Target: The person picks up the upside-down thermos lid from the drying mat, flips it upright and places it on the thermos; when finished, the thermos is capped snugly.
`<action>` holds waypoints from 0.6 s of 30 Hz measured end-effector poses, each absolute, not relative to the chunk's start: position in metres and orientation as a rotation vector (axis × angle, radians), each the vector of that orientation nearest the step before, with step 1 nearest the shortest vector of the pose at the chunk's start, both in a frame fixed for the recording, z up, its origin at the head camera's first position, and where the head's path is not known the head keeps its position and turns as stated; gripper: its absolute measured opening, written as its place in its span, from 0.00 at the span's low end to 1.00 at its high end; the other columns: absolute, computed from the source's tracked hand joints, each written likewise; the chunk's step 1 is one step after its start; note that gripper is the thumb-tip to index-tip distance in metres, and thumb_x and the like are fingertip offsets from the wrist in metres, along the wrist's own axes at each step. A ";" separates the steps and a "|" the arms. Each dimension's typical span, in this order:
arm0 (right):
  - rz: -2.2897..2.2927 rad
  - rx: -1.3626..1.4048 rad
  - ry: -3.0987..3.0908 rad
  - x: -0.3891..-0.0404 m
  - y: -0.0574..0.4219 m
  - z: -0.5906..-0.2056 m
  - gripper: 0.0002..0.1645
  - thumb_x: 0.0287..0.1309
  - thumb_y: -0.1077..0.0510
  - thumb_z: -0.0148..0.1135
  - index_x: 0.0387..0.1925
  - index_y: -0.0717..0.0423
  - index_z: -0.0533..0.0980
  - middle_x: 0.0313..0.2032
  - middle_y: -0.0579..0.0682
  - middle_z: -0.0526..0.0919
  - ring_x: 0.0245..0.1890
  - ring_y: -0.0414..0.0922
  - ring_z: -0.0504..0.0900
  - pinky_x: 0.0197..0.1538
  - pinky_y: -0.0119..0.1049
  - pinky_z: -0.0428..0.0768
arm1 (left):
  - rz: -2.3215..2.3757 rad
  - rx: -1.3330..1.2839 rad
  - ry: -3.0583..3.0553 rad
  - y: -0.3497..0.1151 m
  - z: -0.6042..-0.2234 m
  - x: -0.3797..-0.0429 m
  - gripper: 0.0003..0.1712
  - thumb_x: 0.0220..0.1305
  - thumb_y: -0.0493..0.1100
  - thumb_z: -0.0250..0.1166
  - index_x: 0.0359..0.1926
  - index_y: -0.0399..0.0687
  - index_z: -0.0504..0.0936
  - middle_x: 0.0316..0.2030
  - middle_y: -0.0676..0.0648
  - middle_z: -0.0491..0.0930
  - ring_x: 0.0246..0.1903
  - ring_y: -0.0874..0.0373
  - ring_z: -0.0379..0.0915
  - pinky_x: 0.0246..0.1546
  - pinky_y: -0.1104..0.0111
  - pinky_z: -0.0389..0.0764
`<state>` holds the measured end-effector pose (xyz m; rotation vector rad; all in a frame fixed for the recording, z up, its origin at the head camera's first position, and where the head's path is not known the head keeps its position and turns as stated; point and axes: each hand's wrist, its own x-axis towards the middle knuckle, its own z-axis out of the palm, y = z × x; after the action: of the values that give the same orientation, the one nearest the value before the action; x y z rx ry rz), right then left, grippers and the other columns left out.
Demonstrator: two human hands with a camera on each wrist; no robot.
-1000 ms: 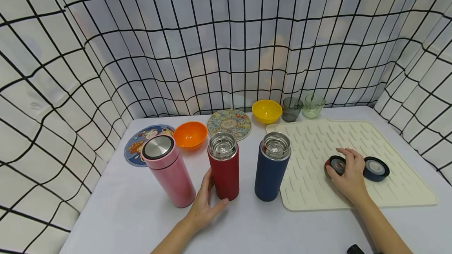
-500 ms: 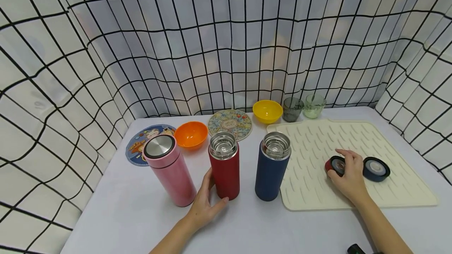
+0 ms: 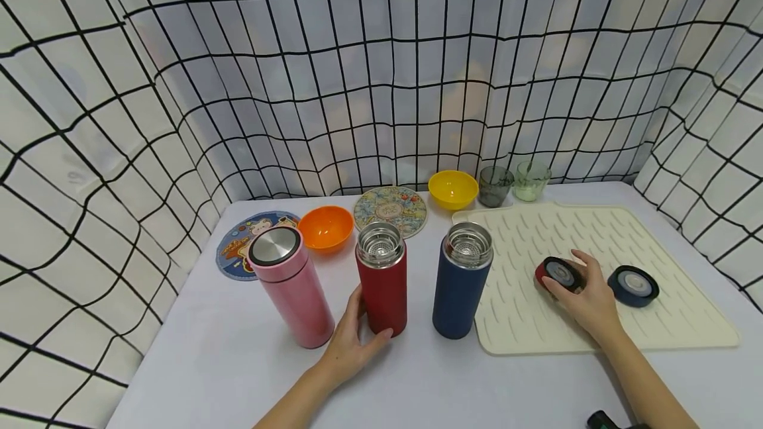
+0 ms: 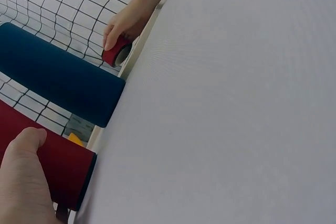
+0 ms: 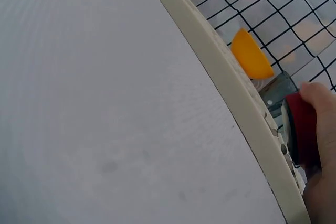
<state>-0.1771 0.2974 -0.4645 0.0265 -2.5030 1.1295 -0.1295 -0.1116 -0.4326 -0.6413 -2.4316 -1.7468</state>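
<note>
My left hand (image 3: 348,351) holds a red thermos bottle (image 3: 384,286) low on its body, thumb at the front and fingers on its left side. The bottle stands upright without a lid, a metal strainer in its mouth. In the left wrist view the thumb lies against the red wall. My right hand (image 3: 591,300) pinches a red lid (image 3: 559,273) between thumb and fingers, tilted, its dark inner side facing up toward the head camera. A dark blue lid (image 3: 634,285) lies upturned on the cream mat (image 3: 512,333), right of that hand. Uncapped too, a blue thermos bottle (image 3: 456,300) stands beside the red one.
A pink thermos bottle (image 3: 295,306) with its lid on stands at the left. Behind are an orange bowl (image 3: 326,229), a yellow bowl (image 3: 453,190), two glasses (image 3: 496,186) and two round patterned mats (image 3: 390,210). Black netting (image 3: 411,85) encloses the table's back and sides.
My right hand has tipped the red lid and shifted it slightly left, away from the blue lid. The left hand stays at the red bottle. The head view shifts slightly.
</note>
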 end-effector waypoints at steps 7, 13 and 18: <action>1.416 0.080 -2.318 -0.179 0.289 -0.461 0.40 0.53 0.63 0.64 0.65 0.53 0.56 0.49 0.52 0.72 0.39 0.27 0.72 0.34 0.17 0.70 | -1.749 -0.605 -2.471 -0.114 -0.430 -0.134 0.44 0.52 0.34 0.67 0.65 0.36 0.51 0.60 0.39 0.64 0.61 0.48 0.60 0.60 0.55 0.59; 1.621 0.066 -2.206 -0.178 0.293 -0.461 0.41 0.51 0.68 0.63 0.65 0.52 0.56 0.43 0.39 0.72 0.36 0.30 0.74 0.34 0.17 0.72 | -1.816 -0.571 -2.477 -0.111 -0.431 -0.134 0.43 0.53 0.35 0.67 0.65 0.37 0.52 0.60 0.41 0.64 0.61 0.49 0.60 0.61 0.55 0.59; 1.843 0.022 -2.080 -0.176 0.297 -0.461 0.42 0.51 0.69 0.63 0.65 0.53 0.56 0.39 0.40 0.75 0.34 0.30 0.75 0.32 0.18 0.73 | -1.785 -0.551 -2.472 -0.110 -0.434 -0.132 0.43 0.52 0.35 0.67 0.65 0.38 0.54 0.59 0.42 0.66 0.60 0.50 0.61 0.60 0.55 0.61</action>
<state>-0.1759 0.2966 -0.4606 0.0222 -2.0798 1.8430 -0.1324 -0.1102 -0.4338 -0.5507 -2.4717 -1.7851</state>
